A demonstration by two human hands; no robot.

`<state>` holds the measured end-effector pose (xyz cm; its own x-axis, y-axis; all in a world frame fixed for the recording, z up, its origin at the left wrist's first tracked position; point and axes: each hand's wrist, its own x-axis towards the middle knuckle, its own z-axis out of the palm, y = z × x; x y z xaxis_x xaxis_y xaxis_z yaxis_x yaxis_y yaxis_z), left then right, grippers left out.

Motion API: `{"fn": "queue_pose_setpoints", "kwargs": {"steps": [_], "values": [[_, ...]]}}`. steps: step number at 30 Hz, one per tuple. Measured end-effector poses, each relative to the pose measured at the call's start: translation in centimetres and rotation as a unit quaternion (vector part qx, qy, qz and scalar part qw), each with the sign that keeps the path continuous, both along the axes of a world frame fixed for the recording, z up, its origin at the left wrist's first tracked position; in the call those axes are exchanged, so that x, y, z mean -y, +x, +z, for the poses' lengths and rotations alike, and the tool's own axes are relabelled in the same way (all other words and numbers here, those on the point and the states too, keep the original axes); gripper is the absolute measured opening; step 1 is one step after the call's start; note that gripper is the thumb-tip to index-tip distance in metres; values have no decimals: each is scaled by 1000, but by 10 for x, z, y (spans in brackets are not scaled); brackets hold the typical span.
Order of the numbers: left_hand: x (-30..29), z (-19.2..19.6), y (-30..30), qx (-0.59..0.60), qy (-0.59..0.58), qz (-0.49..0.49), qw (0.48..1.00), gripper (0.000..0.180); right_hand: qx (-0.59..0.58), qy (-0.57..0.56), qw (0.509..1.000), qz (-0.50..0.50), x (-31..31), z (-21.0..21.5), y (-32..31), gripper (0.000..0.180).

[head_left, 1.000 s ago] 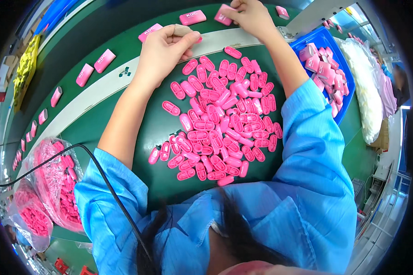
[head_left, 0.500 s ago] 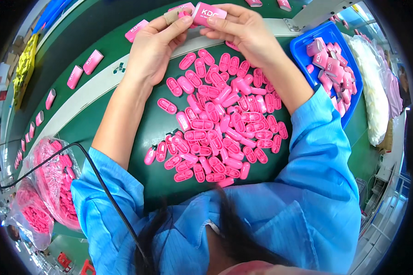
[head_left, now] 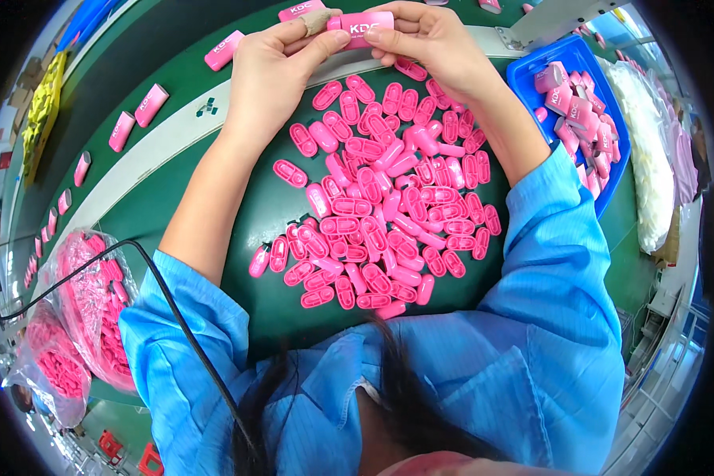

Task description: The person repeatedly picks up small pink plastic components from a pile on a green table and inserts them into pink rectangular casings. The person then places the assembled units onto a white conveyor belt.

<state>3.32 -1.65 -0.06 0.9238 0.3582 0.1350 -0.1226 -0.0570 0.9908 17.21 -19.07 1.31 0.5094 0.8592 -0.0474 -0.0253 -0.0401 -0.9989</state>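
Observation:
At the far edge of the table, both hands meet on one small pink printed sleeve (head_left: pixel 366 30). My right hand (head_left: pixel 432 47) grips its right end between thumb and fingers. My left hand (head_left: pixel 282 71), with a tan wrap on one finger, pinches a pink plastic piece (head_left: pixel 335 23) at the sleeve's left end; how far the piece sits inside is hidden. Below the hands, between my forearms, spreads a loose heap of pink plastic pieces (head_left: pixel 369 186), oval with a recessed face, on the green tabletop (head_left: pixel 254 214).
A blue tray (head_left: pixel 523 75) of pink sleeved pieces stands at the right. Beyond a pale curved rail (head_left: pixel 147 155), pink sleeved pieces (head_left: pixel 151 105) lie along a green belt. Clear bags (head_left: pixel 95 309) of pink pieces lie at the left, crossed by a black cable (head_left: pixel 163 289).
The sleeve has levelled out, and the pink piece in my left hand now lines up with its left end. Sleeved pieces on the belt have shifted slightly left.

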Motion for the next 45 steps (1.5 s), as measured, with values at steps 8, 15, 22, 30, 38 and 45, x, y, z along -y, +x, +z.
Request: {"fn": "queue_pose_setpoints", "kwargs": {"steps": [8, 15, 22, 30, 38, 45], "values": [[8, -5, 5, 22, -11, 31, 999, 41, 89, 54, 993, -54, 0, -9, -3, 29], [3, -6, 5, 52, 86, 23, 995, 42, 125, 10, 990, -61, 4, -7, 8, 34], [4, -4, 1, 25, 148, 33, 988, 39, 173, -1, 983, -60, 6, -6, 3, 35], [32, 16, -17, -60, 373, 86, 922, 43, 309, 19, 943, -124, -3, -1, -26, 28], [-11, 0, 1, 130, 456, 194, 859, 40, 253, -123, 954, -108, -48, -4, 39, 28], [-2, 14, -33, -76, 499, -5, 863, 31, 665, -176, 696, -206, -36, -20, 114, 27]]}}
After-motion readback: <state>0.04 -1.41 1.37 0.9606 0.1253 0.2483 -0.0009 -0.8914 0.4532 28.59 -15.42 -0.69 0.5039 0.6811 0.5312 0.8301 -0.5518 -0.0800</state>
